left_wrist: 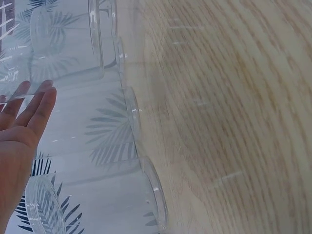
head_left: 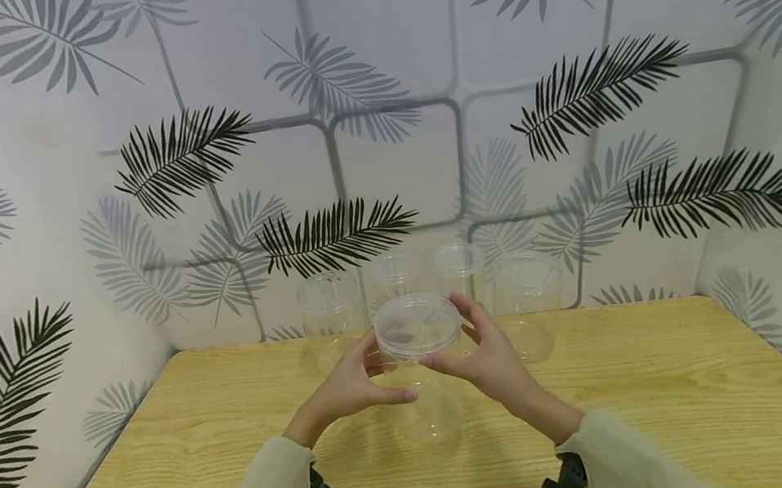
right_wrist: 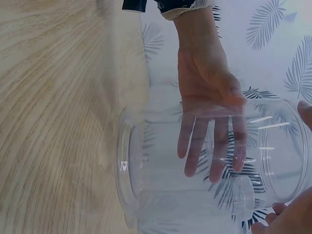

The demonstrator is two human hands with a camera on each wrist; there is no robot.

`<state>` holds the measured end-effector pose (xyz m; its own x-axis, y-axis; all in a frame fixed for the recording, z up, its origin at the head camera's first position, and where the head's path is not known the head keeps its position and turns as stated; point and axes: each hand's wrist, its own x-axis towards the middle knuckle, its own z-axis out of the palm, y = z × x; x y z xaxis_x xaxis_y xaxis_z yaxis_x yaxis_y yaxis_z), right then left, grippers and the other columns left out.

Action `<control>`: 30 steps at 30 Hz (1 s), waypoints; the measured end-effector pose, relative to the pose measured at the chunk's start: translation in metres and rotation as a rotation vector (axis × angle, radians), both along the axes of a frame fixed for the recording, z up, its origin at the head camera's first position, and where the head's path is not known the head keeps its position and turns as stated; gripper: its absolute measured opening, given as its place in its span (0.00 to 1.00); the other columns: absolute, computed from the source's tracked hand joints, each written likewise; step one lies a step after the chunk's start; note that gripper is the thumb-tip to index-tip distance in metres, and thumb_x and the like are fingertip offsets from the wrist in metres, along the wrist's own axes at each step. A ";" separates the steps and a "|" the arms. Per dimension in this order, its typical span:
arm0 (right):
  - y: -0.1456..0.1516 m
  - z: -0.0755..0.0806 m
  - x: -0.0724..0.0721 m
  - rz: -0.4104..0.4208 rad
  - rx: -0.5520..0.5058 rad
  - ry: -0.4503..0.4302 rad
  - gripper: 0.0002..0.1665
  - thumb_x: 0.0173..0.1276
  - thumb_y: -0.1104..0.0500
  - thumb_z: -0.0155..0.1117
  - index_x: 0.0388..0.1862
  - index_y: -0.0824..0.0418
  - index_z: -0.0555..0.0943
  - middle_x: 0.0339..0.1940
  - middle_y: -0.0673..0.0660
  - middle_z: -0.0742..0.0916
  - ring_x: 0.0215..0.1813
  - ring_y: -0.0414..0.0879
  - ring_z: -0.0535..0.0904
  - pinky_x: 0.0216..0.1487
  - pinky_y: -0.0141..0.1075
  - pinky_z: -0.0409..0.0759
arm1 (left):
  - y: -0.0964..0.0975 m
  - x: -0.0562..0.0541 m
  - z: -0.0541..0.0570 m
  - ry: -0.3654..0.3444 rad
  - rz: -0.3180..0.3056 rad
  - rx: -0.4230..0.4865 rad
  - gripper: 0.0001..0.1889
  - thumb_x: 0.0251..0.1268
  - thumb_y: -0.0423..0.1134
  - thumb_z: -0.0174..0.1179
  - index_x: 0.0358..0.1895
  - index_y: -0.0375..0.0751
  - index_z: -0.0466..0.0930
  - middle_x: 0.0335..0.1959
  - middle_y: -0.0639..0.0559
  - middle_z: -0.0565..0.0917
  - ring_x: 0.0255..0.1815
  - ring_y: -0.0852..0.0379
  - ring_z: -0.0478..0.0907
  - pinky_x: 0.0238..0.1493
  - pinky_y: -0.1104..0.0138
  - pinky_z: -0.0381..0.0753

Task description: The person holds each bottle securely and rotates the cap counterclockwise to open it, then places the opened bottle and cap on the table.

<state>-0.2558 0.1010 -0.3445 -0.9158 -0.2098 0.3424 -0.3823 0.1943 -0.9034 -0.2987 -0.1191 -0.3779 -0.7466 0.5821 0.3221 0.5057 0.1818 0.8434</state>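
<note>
Walls (head_left: 396, 169): pale, leafy, behind a wooden table (head_left: 170, 479).
Left hand (head_left: 349, 377): thumb in front, fingers behind, gripping the held jar (head_left: 435, 395).
Back left: wide jar (head_left: 331, 324), narrow jar (head_left: 397, 286).
Middle: held jar, lidded, upright; base touching table, can't tell.
Right hand (head_left: 482, 347): thumb and fingers round its other side.
Back right: matching pair (head_left: 460, 276).
Progress: four in row, seemingly done; held jar left.

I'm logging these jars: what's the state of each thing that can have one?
Front jar: upright, in a two-handed grip; table contact unclear.
Front lid: appears seated on top.
Left hand: holds the front jar.
Right hand: holds the front jar near its lid.
Far-left rear jar: upright, apparently lidded.
Inner-left rear jar: upright, apparently lidded.
Inner-right rear jar: upright, apparently lidded.
Far-right rear jar: upright, apparently lidded.
</note>
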 end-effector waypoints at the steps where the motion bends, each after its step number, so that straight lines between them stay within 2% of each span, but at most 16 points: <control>1: -0.001 0.000 0.001 -0.005 0.002 -0.001 0.53 0.50 0.57 0.73 0.70 0.56 0.53 0.70 0.57 0.62 0.71 0.62 0.54 0.65 0.56 0.63 | 0.000 0.000 0.000 0.000 0.000 0.000 0.47 0.42 0.41 0.73 0.68 0.57 0.55 0.62 0.50 0.68 0.56 0.49 0.74 0.59 0.57 0.73; 4: -0.001 0.000 0.002 -0.005 0.003 -0.007 0.52 0.50 0.57 0.73 0.70 0.54 0.54 0.69 0.56 0.63 0.71 0.63 0.55 0.60 0.56 0.68 | 0.001 0.000 0.000 0.000 0.000 0.003 0.47 0.42 0.41 0.73 0.68 0.57 0.55 0.62 0.50 0.68 0.56 0.49 0.75 0.59 0.57 0.73; 7: 0.000 0.000 0.000 0.022 0.007 0.003 0.51 0.50 0.57 0.73 0.69 0.54 0.55 0.68 0.55 0.64 0.71 0.61 0.56 0.62 0.55 0.67 | 0.001 0.000 0.000 -0.003 -0.006 0.010 0.47 0.42 0.40 0.73 0.68 0.57 0.55 0.62 0.50 0.68 0.57 0.49 0.74 0.59 0.58 0.73; 10: 0.005 0.000 -0.006 0.085 0.003 0.020 0.50 0.51 0.58 0.72 0.69 0.57 0.55 0.68 0.57 0.65 0.71 0.58 0.57 0.65 0.54 0.64 | 0.000 0.000 -0.001 -0.011 -0.016 0.018 0.46 0.43 0.39 0.73 0.68 0.58 0.55 0.63 0.51 0.68 0.57 0.49 0.74 0.59 0.58 0.73; 12: 0.009 0.000 -0.010 0.146 -0.012 0.024 0.49 0.52 0.59 0.72 0.69 0.58 0.56 0.67 0.58 0.66 0.70 0.57 0.58 0.67 0.54 0.60 | 0.000 0.000 0.000 -0.016 -0.020 0.018 0.47 0.43 0.38 0.72 0.68 0.58 0.55 0.63 0.51 0.68 0.57 0.49 0.74 0.59 0.58 0.73; 15: 0.015 0.001 -0.018 0.264 -0.028 0.006 0.48 0.53 0.59 0.70 0.69 0.57 0.56 0.67 0.59 0.67 0.70 0.56 0.60 0.67 0.52 0.61 | 0.000 0.001 0.001 -0.034 -0.026 0.022 0.48 0.43 0.36 0.72 0.69 0.56 0.54 0.64 0.50 0.67 0.58 0.48 0.73 0.60 0.57 0.72; 19: 0.023 0.003 -0.028 0.437 -0.068 -0.072 0.48 0.56 0.59 0.69 0.70 0.57 0.53 0.67 0.60 0.65 0.66 0.53 0.65 0.59 0.41 0.73 | 0.002 0.012 0.012 -0.066 -0.035 0.028 0.47 0.43 0.34 0.72 0.69 0.50 0.54 0.64 0.46 0.66 0.59 0.44 0.71 0.60 0.52 0.70; 22: 0.028 0.004 -0.035 0.542 -0.109 -0.128 0.48 0.57 0.61 0.68 0.71 0.59 0.51 0.66 0.59 0.65 0.62 0.47 0.68 0.53 0.35 0.75 | 0.003 0.019 0.019 -0.079 -0.033 0.020 0.47 0.43 0.36 0.72 0.69 0.46 0.54 0.64 0.44 0.66 0.60 0.42 0.71 0.60 0.50 0.69; 24: 0.030 0.005 -0.039 0.585 -0.119 -0.140 0.48 0.57 0.61 0.67 0.71 0.60 0.51 0.66 0.59 0.65 0.60 0.43 0.68 0.53 0.34 0.75 | 0.004 0.019 0.019 -0.080 -0.032 0.010 0.48 0.43 0.37 0.73 0.69 0.45 0.54 0.64 0.44 0.66 0.59 0.42 0.71 0.60 0.50 0.70; 26: 0.031 0.005 -0.040 0.614 -0.123 -0.149 0.49 0.57 0.61 0.67 0.71 0.61 0.50 0.66 0.59 0.65 0.60 0.43 0.67 0.54 0.35 0.75 | 0.003 0.015 0.014 -0.082 -0.028 0.000 0.49 0.42 0.38 0.73 0.69 0.47 0.53 0.65 0.44 0.65 0.59 0.43 0.71 0.60 0.51 0.70; 30: 0.032 0.004 -0.040 0.627 -0.126 -0.152 0.50 0.58 0.60 0.67 0.72 0.61 0.48 0.67 0.61 0.63 0.61 0.44 0.67 0.54 0.35 0.75 | 0.002 0.006 0.003 -0.067 -0.029 -0.010 0.49 0.42 0.39 0.73 0.70 0.52 0.52 0.65 0.47 0.65 0.60 0.45 0.72 0.60 0.52 0.71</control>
